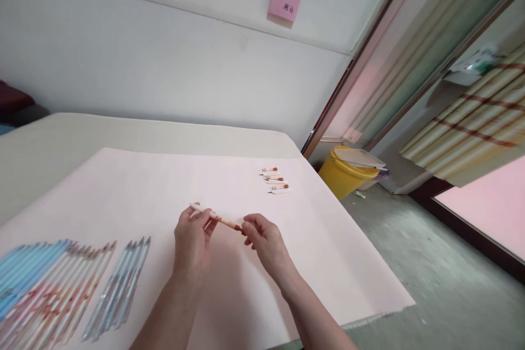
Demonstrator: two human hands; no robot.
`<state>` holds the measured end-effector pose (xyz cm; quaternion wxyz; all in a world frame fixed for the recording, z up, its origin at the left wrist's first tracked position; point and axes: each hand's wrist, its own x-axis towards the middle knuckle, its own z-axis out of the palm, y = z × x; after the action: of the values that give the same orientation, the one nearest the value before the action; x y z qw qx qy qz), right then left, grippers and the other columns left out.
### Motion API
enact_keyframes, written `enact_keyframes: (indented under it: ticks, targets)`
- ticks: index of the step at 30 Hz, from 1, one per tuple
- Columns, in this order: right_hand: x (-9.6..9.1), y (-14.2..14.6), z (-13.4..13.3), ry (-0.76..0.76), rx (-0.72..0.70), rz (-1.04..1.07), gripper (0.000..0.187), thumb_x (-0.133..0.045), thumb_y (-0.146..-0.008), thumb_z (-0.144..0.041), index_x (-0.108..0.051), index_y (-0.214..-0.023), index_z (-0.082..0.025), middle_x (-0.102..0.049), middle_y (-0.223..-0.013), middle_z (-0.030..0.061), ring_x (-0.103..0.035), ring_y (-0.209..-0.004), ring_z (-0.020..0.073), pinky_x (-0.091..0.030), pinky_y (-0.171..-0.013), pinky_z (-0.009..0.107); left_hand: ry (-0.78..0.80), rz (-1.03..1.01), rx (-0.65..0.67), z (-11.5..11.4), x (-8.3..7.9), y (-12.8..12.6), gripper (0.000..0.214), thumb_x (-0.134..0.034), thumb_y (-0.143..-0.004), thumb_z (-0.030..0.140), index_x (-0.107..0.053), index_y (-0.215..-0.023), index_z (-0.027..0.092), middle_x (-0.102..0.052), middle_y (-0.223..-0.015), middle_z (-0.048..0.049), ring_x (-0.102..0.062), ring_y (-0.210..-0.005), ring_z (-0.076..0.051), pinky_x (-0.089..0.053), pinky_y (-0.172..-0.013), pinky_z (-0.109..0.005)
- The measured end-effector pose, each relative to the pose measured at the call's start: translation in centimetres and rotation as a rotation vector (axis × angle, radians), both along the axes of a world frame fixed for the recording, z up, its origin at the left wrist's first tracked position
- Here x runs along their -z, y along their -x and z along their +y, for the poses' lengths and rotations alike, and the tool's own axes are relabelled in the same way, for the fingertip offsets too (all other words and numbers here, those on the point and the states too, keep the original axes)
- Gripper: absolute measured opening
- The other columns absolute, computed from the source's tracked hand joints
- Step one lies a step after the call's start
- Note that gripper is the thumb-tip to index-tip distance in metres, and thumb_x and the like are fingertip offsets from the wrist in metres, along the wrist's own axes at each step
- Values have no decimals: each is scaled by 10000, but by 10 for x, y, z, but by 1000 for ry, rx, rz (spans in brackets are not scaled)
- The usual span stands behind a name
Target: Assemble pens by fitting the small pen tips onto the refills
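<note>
Between my two hands a slim pen (225, 221) is held at a slant over the table, white at the left end and orange-brown toward the right. My left hand (191, 238) pinches the white part, its pointed tip showing past the fingers. With thumb and fingertips my right hand (262, 238) grips the brown end, which the fingers partly hide. Farther off to the right lie several loose pen parts (280, 187), some white with dark tips, others orange with brown ends.
At the left front, several blue pens (30, 265), white-and-red pens (68, 290) and grey-blue pens (118, 287) lie in rows. They rest on a pale sheet (164, 175) covering the table. A yellow bucket (342, 174) stands beyond the right edge; a white wall (164, 60) rises behind.
</note>
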<state>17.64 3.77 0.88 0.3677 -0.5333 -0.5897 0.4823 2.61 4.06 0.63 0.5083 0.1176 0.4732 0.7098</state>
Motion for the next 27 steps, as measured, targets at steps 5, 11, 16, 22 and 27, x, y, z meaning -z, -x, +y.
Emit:
enact_keyframes:
  ticks: [5,11,16,22,27]
  targets:
    - [4,7,-6,-262,18,-334,337,-621,-749,-270,-565,-1077,-219,-633,-963,41,-579,-776,157,-435,-690,287,6,13,46,-2,-3,-8,306,-650,-709,125,-547,-991,184,-607,-789,-28,-611,-757,-126,-510,-798,-330]
    - [11,16,-12,-611,-12,-752,142,-550,-838,-238,-559,-974,-196,-632,-771,29,-562,-738,186,-350,-697,310,-21,16,129,-6,-1,-21,371,-673,-695,163,-540,-1040,189,-621,-780,-36,-612,-799,-153,-506,-787,-344]
    - [14,19,-11,-694,48,-856,190,-422,-921,-245,-530,-775,-189,-586,-645,3,-507,-590,138,-280,-615,272,-50,33,213,-8,0,-25,377,-673,-706,230,-543,-1056,183,-630,-775,-32,-601,-770,-144,-492,-759,-325]
    - [13,21,-13,-720,38,-860,240,-377,-929,-214,-508,-731,-183,-561,-616,-3,-471,-547,122,-244,-587,260,9,101,218,-9,-1,-21,301,-696,-677,323,-599,-904,151,-621,-728,-15,-577,-706,-117,-484,-762,-310]
    - [4,21,-16,-524,15,-741,275,-336,-939,-271,-508,-740,-189,-553,-615,-9,-410,-492,109,-206,-524,254,11,102,206,-6,-1,-19,349,-724,-646,283,-590,-934,139,-655,-742,-42,-601,-699,-133,-497,-768,-342]
